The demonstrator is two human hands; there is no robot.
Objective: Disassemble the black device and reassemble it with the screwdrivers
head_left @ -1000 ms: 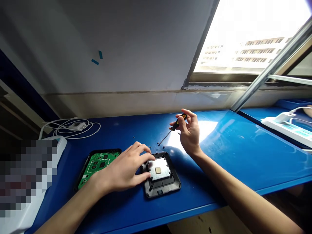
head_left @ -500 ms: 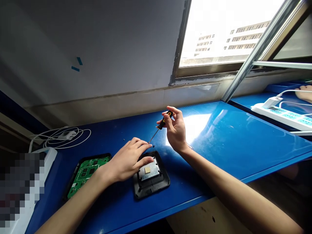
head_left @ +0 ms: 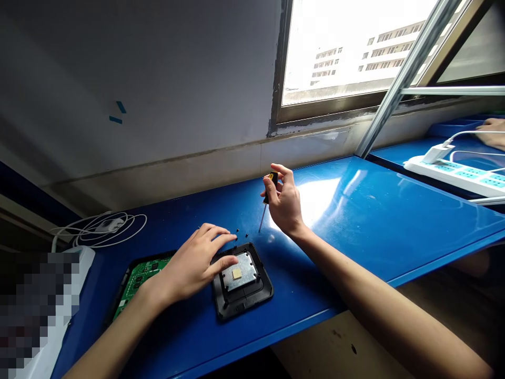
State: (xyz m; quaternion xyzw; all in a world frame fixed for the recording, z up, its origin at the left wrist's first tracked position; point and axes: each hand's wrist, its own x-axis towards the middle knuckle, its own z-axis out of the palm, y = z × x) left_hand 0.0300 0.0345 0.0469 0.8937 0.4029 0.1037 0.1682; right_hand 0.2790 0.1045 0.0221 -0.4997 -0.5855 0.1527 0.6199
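My right hand (head_left: pixel 284 202) grips a black and yellow screwdriver (head_left: pixel 270 188), its shaft slanting down with the tip near the blue table (head_left: pixel 307 337). My left hand (head_left: pixel 201 258) is spread, its thumb over the upper left part of a black square cover (head_left: pixel 244 304). On that cover lies a silver metal plate (head_left: pixel 248 271) with a small beige pad (head_left: pixel 236 273). Several small dark screws lie just beyond the cover, one of them (head_left: pixel 246 235) between my two hands. A green circuit board (head_left: pixel 148 269) in a black housing is partly hidden behind my left hand and forearm.
A coiled white cable with an adapter (head_left: pixel 110 226) lies at the back left, beside a white-edged object (head_left: pixel 81 273), partly pixelated. A metal frame post (head_left: pixel 398 84) stands at the back right. Beyond it are a white power strip (head_left: pixel 453 173) and another person's hand (head_left: pixel 492 133).
The screwdriver tip has moved right, away from my left fingertips, and the shaft is steeper. My left hand has shifted slightly left, and more screws show near its fingers.
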